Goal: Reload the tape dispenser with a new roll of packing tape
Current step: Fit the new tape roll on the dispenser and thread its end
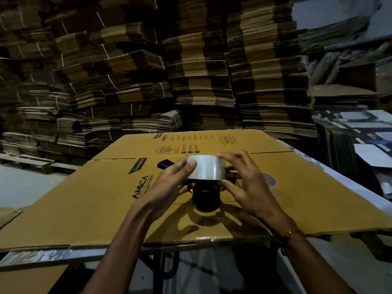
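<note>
A roll of clear packing tape (205, 167) is held level just above the black hub of the tape dispenser (206, 197), which lies on a flattened cardboard box (101, 200). My left hand (169, 185) grips the roll's left side with thumb and fingers. My right hand (244, 183) grips its right side, fingers over the top and thumb below. The dispenser's black handle (164, 164) sticks out to the left behind my left hand. Most of the dispenser body is hidden by the roll and my hands.
Another tape roll (270, 183) lies on the cardboard just right of my right hand. The cardboard sits on a table with a metal edge (42, 256). Tall stacks of flattened cartons (191, 71) fill the background; more boxes (360, 145) stand to the right.
</note>
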`<state>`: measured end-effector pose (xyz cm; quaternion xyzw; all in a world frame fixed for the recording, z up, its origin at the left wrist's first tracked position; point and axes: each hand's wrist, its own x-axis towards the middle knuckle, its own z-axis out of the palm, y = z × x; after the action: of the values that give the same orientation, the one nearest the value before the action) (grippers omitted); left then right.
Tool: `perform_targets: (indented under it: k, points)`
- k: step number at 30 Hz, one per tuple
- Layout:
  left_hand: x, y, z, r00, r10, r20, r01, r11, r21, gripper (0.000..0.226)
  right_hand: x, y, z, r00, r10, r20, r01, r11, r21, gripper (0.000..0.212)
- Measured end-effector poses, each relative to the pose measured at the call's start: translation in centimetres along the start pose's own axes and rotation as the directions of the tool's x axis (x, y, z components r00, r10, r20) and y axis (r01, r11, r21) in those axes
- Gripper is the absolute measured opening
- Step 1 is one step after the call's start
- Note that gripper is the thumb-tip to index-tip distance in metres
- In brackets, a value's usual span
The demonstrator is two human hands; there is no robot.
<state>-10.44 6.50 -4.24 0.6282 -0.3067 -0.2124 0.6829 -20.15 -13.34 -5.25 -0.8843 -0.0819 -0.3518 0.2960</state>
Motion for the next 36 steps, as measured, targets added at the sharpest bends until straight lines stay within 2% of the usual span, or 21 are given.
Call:
perform_targets:
  k: [2, 3, 4, 6, 7, 8, 10, 11, 13, 19, 21, 23, 26, 29, 32, 34, 36]
  points:
    - [-0.2, 0.0, 0.6, 0.998, 0.027, -0.050, -0.028, 1.000, -0.006, 0.059, -0.1, -0.1, 0.5, 0.999, -0.054, 0.000, 0.054, 0.998, -0.037, 0.065]
    - [-0.2, -0.1, 0.7, 0.997, 0.040, -0.072, -0.041, 0.999, -0.024, 0.055, -0.2, -0.3, 0.6, 1.000, -0.015, 0.018, 0.014, 0.999, 0.051, 0.069]
    - [-0.4, -0.1, 0.6, 0.995, 0.051, -0.082, -0.054, 0.998, -0.041, 0.053, -0.3, -0.5, 0.6, 0.997, 0.068, 0.047, -0.076, 0.979, 0.189, 0.076]
    - [-0.6, -0.4, 0.3, 0.996, 0.061, -0.065, -0.066, 0.995, -0.080, 0.055, -0.3, -0.7, 0.5, 0.960, 0.229, 0.159, -0.277, 0.854, 0.441, 0.090]
    - [-0.8, -0.6, 0.1, 0.997, 0.062, -0.042, -0.066, 0.993, -0.103, 0.061, -0.3, -0.7, 0.5, 0.938, 0.269, 0.219, -0.345, 0.789, 0.509, 0.094]
    - [-0.7, -0.8, 0.0, 0.998, 0.061, -0.017, -0.063, 0.992, -0.111, 0.070, -0.2, -0.7, 0.5, 0.921, 0.281, 0.271, -0.388, 0.734, 0.557, 0.094]
    - [-0.7, -1.2, -0.2, 0.997, 0.063, 0.035, -0.061, 0.996, -0.062, 0.088, -0.2, -0.7, 0.4, 0.904, 0.267, 0.334, -0.423, 0.663, 0.617, 0.077]
    - [-0.6, -1.2, -0.2, 0.996, 0.065, 0.055, -0.064, 0.998, -0.015, 0.093, -0.1, -0.7, 0.4, 0.902, 0.255, 0.347, -0.427, 0.642, 0.637, 0.070]
    - [-0.5, -1.1, -0.2, 0.995, 0.068, 0.071, -0.074, 0.994, 0.084, 0.090, -0.1, -0.5, 0.3, 0.903, 0.242, 0.356, -0.426, 0.613, 0.665, 0.071]
    - [-0.4, -0.7, 0.6, 0.986, 0.169, -0.011, -0.162, 0.959, 0.234, 0.062, 0.1, 0.5, 0.6, 0.928, 0.259, 0.266, -0.370, 0.714, 0.595, 0.085]
    - [-0.2, -1.0, 0.8, 0.972, 0.219, -0.089, -0.187, 0.942, 0.280, 0.053, 0.3, 0.8, 0.9, 0.932, 0.294, 0.213, -0.362, 0.706, 0.608, 0.091]
    - [0.1, -1.8, 0.5, 0.963, 0.216, -0.159, -0.153, 0.930, 0.334, 0.051, 0.2, 1.4, 1.3, 0.923, 0.349, 0.160, -0.365, 0.669, 0.648, 0.093]
    - [0.0, -3.5, 0.1, 0.984, 0.091, -0.151, -0.032, 0.935, 0.352, 0.062, -0.1, 2.0, 1.7, 0.907, 0.392, 0.153, -0.390, 0.643, 0.659, 0.092]
    - [-0.1, -4.6, 0.5, 0.997, 0.002, -0.080, 0.028, 0.931, 0.365, 0.081, -0.3, 2.5, 2.7, 0.913, 0.373, 0.168, -0.394, 0.691, 0.606, 0.094]
    - [0.3, -5.2, 0.8, 0.999, 0.013, -0.038, 0.002, 0.928, 0.373, 0.094, -0.4, 3.1, 3.4, 0.920, 0.348, 0.180, -0.385, 0.716, 0.583, 0.098]
    - [0.7, -5.5, 0.7, 1.000, 0.022, -0.020, -0.013, 0.926, 0.377, 0.103, -0.5, 3.4, 3.9, 0.916, 0.346, 0.201, -0.397, 0.720, 0.570, 0.108]
    - [0.9, -5.8, 0.6, 0.999, 0.052, -0.014, -0.042, 0.925, 0.377, 0.103, -0.7, 3.7, 4.4, 0.916, 0.341, 0.209, -0.400, 0.752, 0.524, 0.114]
